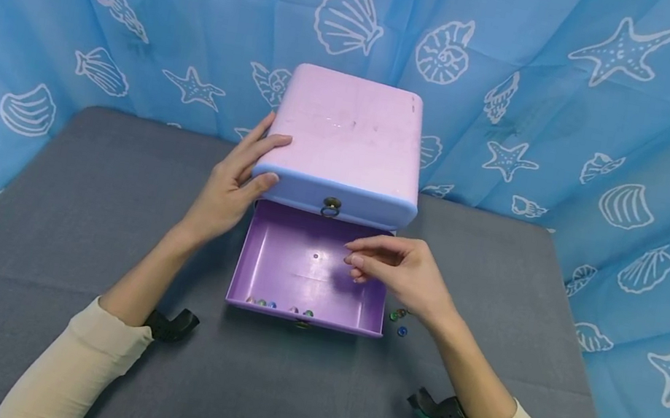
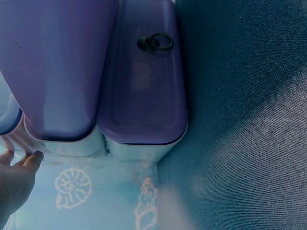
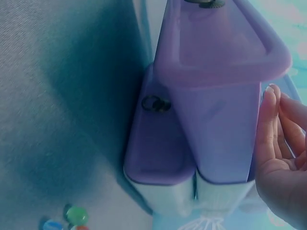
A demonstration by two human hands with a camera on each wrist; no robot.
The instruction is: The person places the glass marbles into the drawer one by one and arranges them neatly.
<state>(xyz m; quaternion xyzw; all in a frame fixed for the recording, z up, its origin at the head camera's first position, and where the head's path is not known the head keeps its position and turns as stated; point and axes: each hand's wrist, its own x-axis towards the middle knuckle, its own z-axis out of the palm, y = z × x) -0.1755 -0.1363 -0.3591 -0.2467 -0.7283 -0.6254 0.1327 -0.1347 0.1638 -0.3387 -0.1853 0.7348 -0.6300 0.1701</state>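
Note:
My left hand (image 1: 229,184) rests on the left side of a pink-topped drawer cabinet (image 1: 348,130), fingers on its top and thumb at the blue front edge. Below the blue top drawer (image 1: 285,187) with its ring pull, a purple drawer (image 1: 280,259) stands pulled out. Several glass marbles (image 1: 272,305) lie along its front wall. My right hand (image 1: 411,273) hovers over the drawer's right side, fingers loosely bent and thumb close to them, with nothing showing between. In the right wrist view its fingertips (image 3: 270,91) overlap the drawer's rim.
Several loose marbles (image 1: 402,331) lie on the grey tabletop (image 1: 291,394) just right of the open drawer. In the left wrist view, a lower purple drawer (image 2: 144,91) with a ring pull is closed. A blue shell-patterned curtain (image 1: 227,21) hangs behind the cabinet.

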